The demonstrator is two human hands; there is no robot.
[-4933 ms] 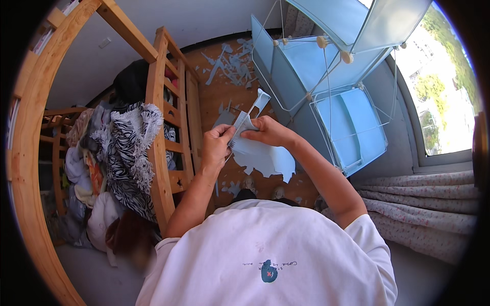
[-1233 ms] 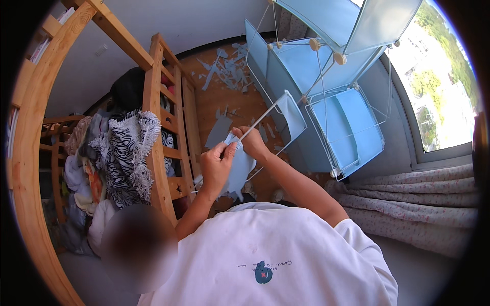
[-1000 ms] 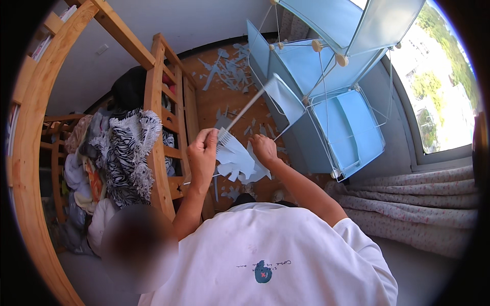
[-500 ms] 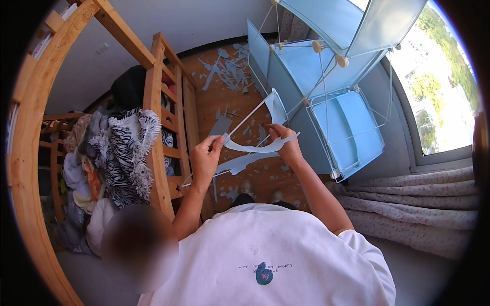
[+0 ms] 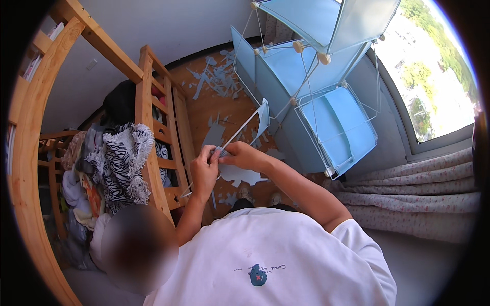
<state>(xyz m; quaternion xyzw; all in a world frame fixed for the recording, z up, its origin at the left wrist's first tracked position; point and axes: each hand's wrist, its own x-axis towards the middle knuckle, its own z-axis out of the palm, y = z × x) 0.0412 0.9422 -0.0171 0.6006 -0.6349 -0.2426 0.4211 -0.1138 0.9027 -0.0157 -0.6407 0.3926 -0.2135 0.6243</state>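
I see both hands meeting just left of the frame's centre. My left hand (image 5: 204,171) is curled shut around the near end of a thin wire-framed panel (image 5: 250,122), and my right hand (image 5: 242,154) pinches the same end from the right, fingers closed on a small pale blue scrap of its plastic sheet. The two hands touch each other at that grip. From there the panel runs up and to the right as a slim rod, ending in a remnant of blue sheet near the upper centre, just beside the blue cube shelf (image 5: 326,117).

The wooden ladder frame (image 5: 153,127) stands close on the left of my left hand, with striped clothes (image 5: 120,163) hanging over it. The cube shelf fills the upper right, its open wire compartment tilted toward the curtain (image 5: 418,188) at the right edge. Between ladder and shelf lies a narrow strip of brown floor (image 5: 214,112), strewn with torn blue plastic pieces (image 5: 217,81) above the hands and more below them. My white shirt (image 5: 265,255) fills the bottom.
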